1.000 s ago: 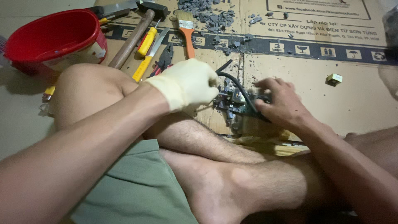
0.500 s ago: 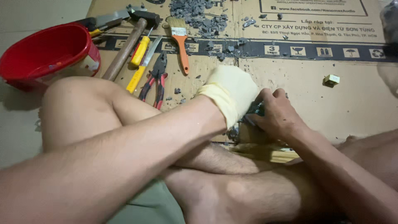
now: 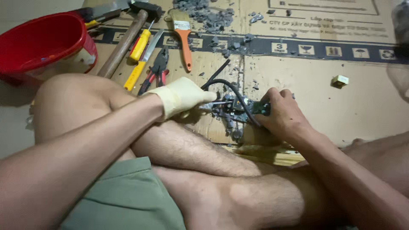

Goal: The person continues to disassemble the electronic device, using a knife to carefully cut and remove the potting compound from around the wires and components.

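One small electrical part (image 3: 245,107) with a green circuit board was held down on the cardboard sheet (image 3: 324,98), near its front edge, among grey crumbs. The right hand (image 3: 283,113), bare, was closed on the part's right end. The left hand (image 3: 181,97), in one pale glove, was clamped on a thin metal tool (image 3: 215,103) whose tip was pressed against the part's left side. One black cable (image 3: 232,91) was looped from the part over toward the glove.

Along the sheet's back edge, toward its left corner, several tools were laid: one wooden-handled hammer (image 3: 123,42), one orange-handled paintbrush (image 3: 184,36), one pair of red-and-black pliers (image 3: 156,70), and two yellow-handled tools (image 3: 138,57). One pile of grey rubble (image 3: 208,15) was spread behind the brush. One red bucket (image 3: 40,42) was stood off the sheet's left edge. One small pale cube (image 3: 340,80) was left well apart, toward the right edge.
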